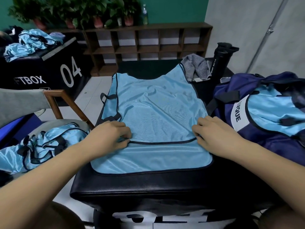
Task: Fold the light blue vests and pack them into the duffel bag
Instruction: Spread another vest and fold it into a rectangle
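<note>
Light-blue mesh vest [156, 113] lies flat on a black padded box [148, 184]. Left hand [109, 136] and right hand [212, 131] each pinch its dark-trimmed upper hem. Navy duffel bag [272, 146] sits just right, holding a second vest [270, 113].

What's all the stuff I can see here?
flat vest: one, light blue, on black padded box
crumpled vests: heap, light blue, lower left
far vests: pile, light blue, on 04 box
duffel bag: one, navy, right
another vest: one, light blue, atop bag
sport bottle: one, black, behind bag
cloth: one, grey striped, beside bottle
shelf: one, brown, back wall
plants: several, green, atop shelf
left hand: pinches flat vest's hem
right hand: pinches that hem too
</note>
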{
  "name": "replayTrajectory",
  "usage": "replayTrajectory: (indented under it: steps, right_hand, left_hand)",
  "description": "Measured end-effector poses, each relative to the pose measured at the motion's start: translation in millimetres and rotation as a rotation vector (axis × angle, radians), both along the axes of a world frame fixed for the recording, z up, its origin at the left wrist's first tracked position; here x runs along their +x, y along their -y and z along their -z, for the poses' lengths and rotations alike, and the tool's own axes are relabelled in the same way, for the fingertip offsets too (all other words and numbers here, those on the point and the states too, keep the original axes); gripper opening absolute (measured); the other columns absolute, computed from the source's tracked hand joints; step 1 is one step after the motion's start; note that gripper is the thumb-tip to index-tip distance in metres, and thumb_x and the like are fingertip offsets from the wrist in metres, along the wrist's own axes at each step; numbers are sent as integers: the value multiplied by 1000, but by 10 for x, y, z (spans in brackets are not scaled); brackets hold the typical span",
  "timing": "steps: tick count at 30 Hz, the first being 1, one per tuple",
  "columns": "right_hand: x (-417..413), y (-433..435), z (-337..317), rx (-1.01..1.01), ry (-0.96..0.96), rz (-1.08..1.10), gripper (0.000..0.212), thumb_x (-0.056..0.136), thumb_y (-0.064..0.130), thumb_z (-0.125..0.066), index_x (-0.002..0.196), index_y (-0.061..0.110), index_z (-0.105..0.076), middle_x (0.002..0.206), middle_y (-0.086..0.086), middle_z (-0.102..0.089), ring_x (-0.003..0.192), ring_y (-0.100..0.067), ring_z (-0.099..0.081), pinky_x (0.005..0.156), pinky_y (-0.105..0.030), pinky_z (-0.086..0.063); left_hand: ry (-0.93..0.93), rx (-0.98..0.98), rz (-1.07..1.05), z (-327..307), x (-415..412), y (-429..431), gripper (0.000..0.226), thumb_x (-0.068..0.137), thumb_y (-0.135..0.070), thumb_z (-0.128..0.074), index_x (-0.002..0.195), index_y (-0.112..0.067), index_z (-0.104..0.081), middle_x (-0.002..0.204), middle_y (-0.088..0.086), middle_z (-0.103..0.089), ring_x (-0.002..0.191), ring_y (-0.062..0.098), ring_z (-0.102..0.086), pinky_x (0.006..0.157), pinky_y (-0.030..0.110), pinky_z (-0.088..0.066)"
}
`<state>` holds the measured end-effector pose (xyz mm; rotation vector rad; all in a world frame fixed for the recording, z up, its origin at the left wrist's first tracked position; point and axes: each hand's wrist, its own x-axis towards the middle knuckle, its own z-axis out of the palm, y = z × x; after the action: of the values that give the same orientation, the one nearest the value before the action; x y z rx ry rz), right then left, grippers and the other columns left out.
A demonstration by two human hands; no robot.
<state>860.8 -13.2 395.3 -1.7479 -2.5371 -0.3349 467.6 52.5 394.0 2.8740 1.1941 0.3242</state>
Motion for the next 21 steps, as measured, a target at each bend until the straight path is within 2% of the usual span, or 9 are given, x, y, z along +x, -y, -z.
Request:
replayTrajectory:
  steps: [4, 6, 8, 10, 12, 16, 19, 21]
  right_hand:
    - [-36, 5, -62, 61, -64, -8, 15, 87, 20, -68, 85, 22, -54, 85, 3, -49, 82, -25, -49, 73, -42, -42]
    - [-116, 40, -180, 90, -170, -29, 17, 94, 19, -64, 87, 22, -49, 84, 5, -48, 83, -21, -43, 79, -43, -40]
    - [-214, 104, -312, 109, -309, -64, 16, 96, 16, -61, 87, 21, -49, 82, 7, -49, 81, -17, -38, 84, -41, -37]
    - [-298, 168, -393, 125, -393, -108, 11, 96, 15, -59, 89, 18, -51, 81, 6, -51, 81, -14, -36, 83, -31, -31]
    - [-333, 200, -372, 75, -416, -119, 6, 98, 17, -58, 95, 19, -53, 84, 5, -54, 84, -13, -37, 85, -26, -27]
    - [-291, 201, -189, -75, -378, -119, 12, 97, 17, -59, 106, 23, -53, 90, 8, -58, 86, -9, -39, 85, -27, -31]
    - [-249, 199, -112, -182, -322, -94, 23, 92, 20, -58, 110, 30, -48, 89, 12, -58, 87, -8, -43, 86, -27, -34]
    - [-214, 189, -71, -225, -283, -74, 28, 86, 21, -57, 109, 33, -46, 89, 13, -56, 88, -10, -48, 90, -30, -40]
  left_hand:
    - [-2, 10, -4, 6, 19, -6, 24, 91, -55, -60, 93, -34, -71, 87, -15, -63, 79, 10, -60, 73, 34, -53]
    - [0, 20, -5, 23, 21, -2, 33, 91, -65, -60, 93, -33, -68, 86, -15, -60, 78, 10, -57, 69, 31, -47]
    - [-4, 57, -4, 41, 20, 7, 36, 91, -67, -61, 92, -32, -65, 85, -15, -57, 75, 11, -53, 67, 28, -39]
    - [-14, 93, -8, 63, 17, 13, 30, 91, -61, -63, 90, -31, -62, 84, -14, -54, 74, 12, -52, 67, 28, -35]
    - [-38, 116, -21, 89, 13, 9, 20, 91, -50, -63, 89, -30, -61, 83, -12, -54, 75, 15, -55, 68, 31, -40]
    - [-56, 112, -46, 60, -30, -23, 10, 85, -37, -62, 85, -27, -63, 79, -10, -56, 75, 18, -57, 70, 33, -47]
    - [30, 98, -42, -44, -85, -9, 8, 90, -34, -62, 90, -26, -62, 81, -13, -57, 74, 15, -57, 69, 32, -47]
    - [90, 94, -60, -126, -124, 5, 7, 93, -23, -68, 94, -24, -61, 81, -14, -59, 73, 13, -56, 70, 31, -46]
